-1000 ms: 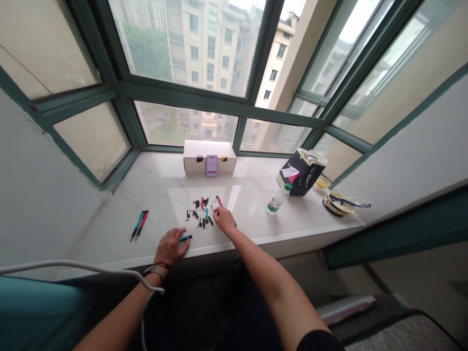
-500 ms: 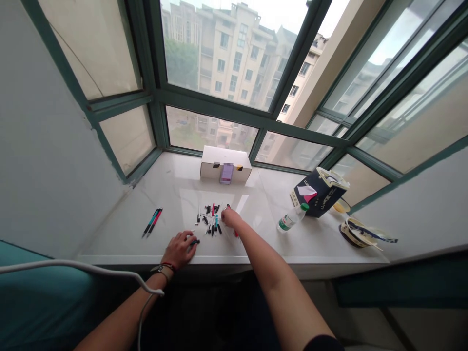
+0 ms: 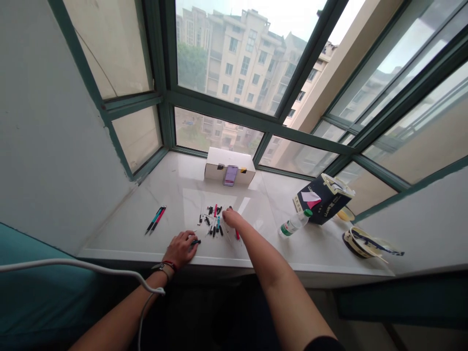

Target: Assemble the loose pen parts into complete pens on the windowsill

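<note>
Several small pen parts [image 3: 213, 220] in black, red and teal lie scattered in the middle of a white marble window sill [image 3: 183, 195]. My right hand [image 3: 231, 219] reaches into the right side of that pile, fingers pinched at a part too small to name. A red pen piece [image 3: 237, 234] lies just under that wrist. My left hand [image 3: 181, 247] rests near the sill's front edge, closed on a short teal and black pen piece [image 3: 195, 242].
Two whole pens [image 3: 156, 219], one teal and one red, lie to the left. A white box [image 3: 229, 167] with a purple phone stands at the back. A plastic bottle [image 3: 293, 225], a dark paper bag [image 3: 323, 198] and stacked bowls [image 3: 361, 241] sit at the right.
The view has swung left and tilted up. Both hands stay at the same places, the left on its pen piece and the right at the pile.
</note>
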